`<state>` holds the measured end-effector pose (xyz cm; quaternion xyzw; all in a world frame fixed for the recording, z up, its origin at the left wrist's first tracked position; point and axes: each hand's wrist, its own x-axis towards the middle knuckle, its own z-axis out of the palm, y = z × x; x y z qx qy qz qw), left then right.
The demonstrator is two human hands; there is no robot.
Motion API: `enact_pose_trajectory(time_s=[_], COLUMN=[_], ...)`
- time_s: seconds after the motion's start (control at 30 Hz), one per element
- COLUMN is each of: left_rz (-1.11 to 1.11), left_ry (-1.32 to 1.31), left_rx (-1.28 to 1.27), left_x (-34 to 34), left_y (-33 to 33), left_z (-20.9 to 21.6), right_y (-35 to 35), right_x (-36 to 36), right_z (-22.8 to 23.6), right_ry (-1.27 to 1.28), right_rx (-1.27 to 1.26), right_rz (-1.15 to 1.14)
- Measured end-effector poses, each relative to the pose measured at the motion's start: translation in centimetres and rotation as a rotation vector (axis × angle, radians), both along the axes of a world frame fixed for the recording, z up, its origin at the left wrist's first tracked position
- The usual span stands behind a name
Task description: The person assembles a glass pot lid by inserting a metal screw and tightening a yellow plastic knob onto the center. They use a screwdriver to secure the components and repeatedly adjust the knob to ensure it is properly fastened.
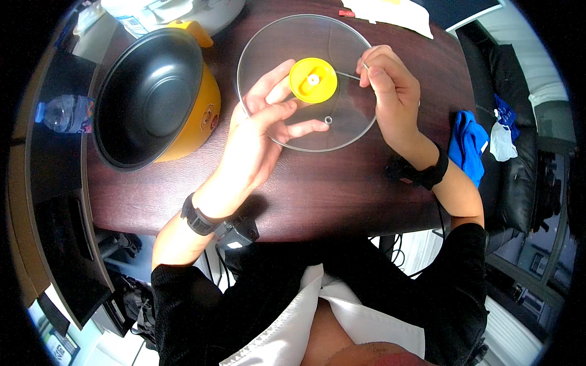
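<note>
A round yellow lid knob (305, 90), with a recessed middle and a small white centre, sits at the fingers of my left hand (259, 125). The fingers curl about its left side, and the thumb lies just below it. A clear glass lid (348, 125) with a metal rim overlaps that hand; I cannot tell whether it lies on the table or is lifted. Near my outstretched little finger is the small metal-ringed vent hole (328, 120). At the lid's right edge my right hand (394, 91) pinches a thin metal rod (348, 75), partly hidden by the fingers.
A deep yellow pan (204, 104) with a dark inside stands left on the dark wooden table (305, 201). Beyond its left side is a plastic bottle (66, 114). White packaging (394, 15) lies at the far edge. Blue cloth (467, 143) is on the right.
</note>
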<state>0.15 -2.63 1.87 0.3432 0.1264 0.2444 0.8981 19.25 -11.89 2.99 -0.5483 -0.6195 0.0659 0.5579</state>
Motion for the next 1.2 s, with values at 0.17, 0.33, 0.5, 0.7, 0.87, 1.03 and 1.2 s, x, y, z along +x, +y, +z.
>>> enact_pose_trajectory(time_s=[0.17, 0.33, 0.5, 0.7, 0.87, 1.03, 1.2], left_rz=[0.002, 0.041, 0.115, 0.144, 0.151, 0.159, 0.157], left_ry=[0.01, 0.055, 0.083, 0.124, 0.136, 0.141, 0.169], left_rx=[-0.018, 0.042, 0.097, 0.155, 0.169, 0.199, 0.243], left_x=[-0.1, 0.1, -0.1, 0.0, 0.0, 0.0, -0.1], left_y=[-0.1, -0.2, 0.3, 0.4, 0.1, 0.0, -0.1], left_z=[0.1, -0.2, -0.7, -0.9, -0.9, -1.1, -1.1], right_y=[0.1, 0.6, 1.4, 3.1, 3.5, 4.1, 4.2], right_x=[-0.1, 0.7, -0.5, -1.3, -1.5, -1.3, -1.2], right_z=[-0.3, -0.4, 1.5, 1.8, 2.3, 1.8, 1.8], right_ry=[0.008, -0.189, -0.677, -0.603, -0.594, -0.625, -0.612], right_rx=[-0.027, -0.089, -0.228, -0.399, -0.541, -0.56, -0.516], right_rz=[-0.013, -0.055, -0.13, 0.047, 0.021, 0.042, 0.099])
